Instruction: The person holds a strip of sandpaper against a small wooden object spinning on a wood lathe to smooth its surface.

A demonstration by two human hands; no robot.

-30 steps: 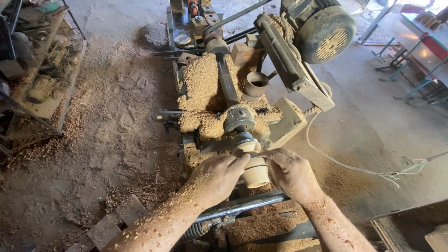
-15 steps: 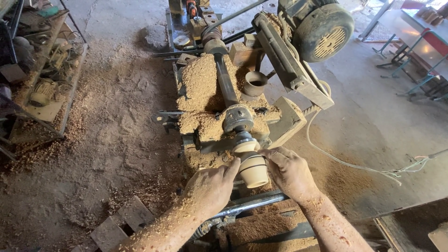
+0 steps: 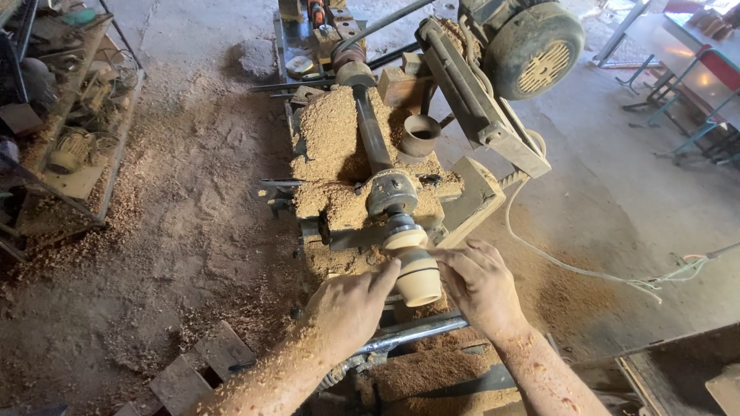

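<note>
left hand (image 3: 351, 304): slid lower, fingertips at wooden cup (image 3: 418, 279) | right hand (image 3: 479, 285): fingers opened slightly

Two sawdust-coated hands, left hand (image 3: 351, 304) and right hand (image 3: 479, 285), cupped around a pale wooden cup (image 3: 418, 279) on a lathe (image 3: 389, 192) at lower centre; motor (image 3: 532, 46) at upper right, cluttered shelf (image 3: 65, 131) at upper left.
</note>
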